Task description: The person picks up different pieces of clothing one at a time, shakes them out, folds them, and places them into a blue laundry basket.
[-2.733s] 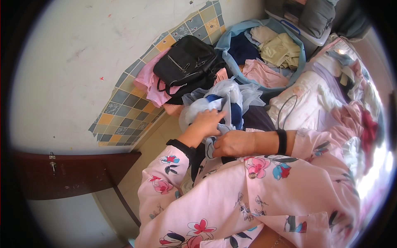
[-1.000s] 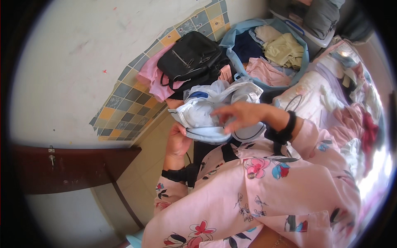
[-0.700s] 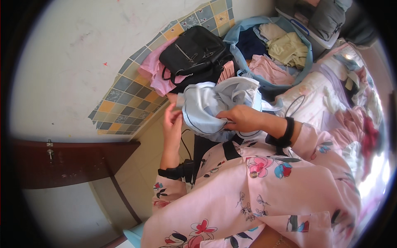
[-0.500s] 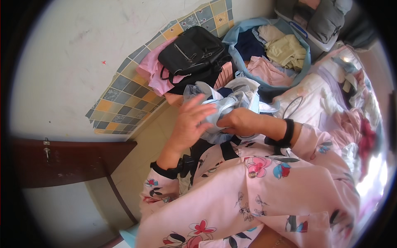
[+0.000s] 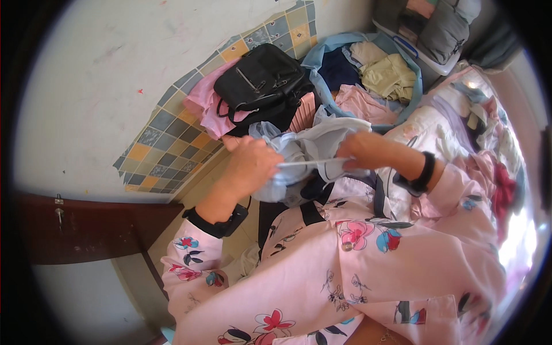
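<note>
A pale blue and white sheer garment (image 5: 313, 146) is bunched in front of me, above my lap. My left hand (image 5: 252, 164) is closed on its left side. On the other side, my right hand (image 5: 368, 150) grips its edge. A narrow white band of the garment runs taut between the two hands, and looser folds hang below and behind it. Something dark blue shows among the folds. The fingertips of both hands are partly hidden by the hands and cloth.
Beyond the garment, a black backpack (image 5: 261, 77) rests on pink cloth (image 5: 201, 100) beside a tiled wall. A round blue fabric basket (image 5: 418, 80) holds folded clothes. To the right, a bed (image 5: 422, 123) carries scattered clothes. A dark red-brown wooden panel (image 5: 103, 227) stands at left.
My left hand has gone from open, fingers spread, to gripping the garment. The hands have moved apart, pulling the white band taut between them.
</note>
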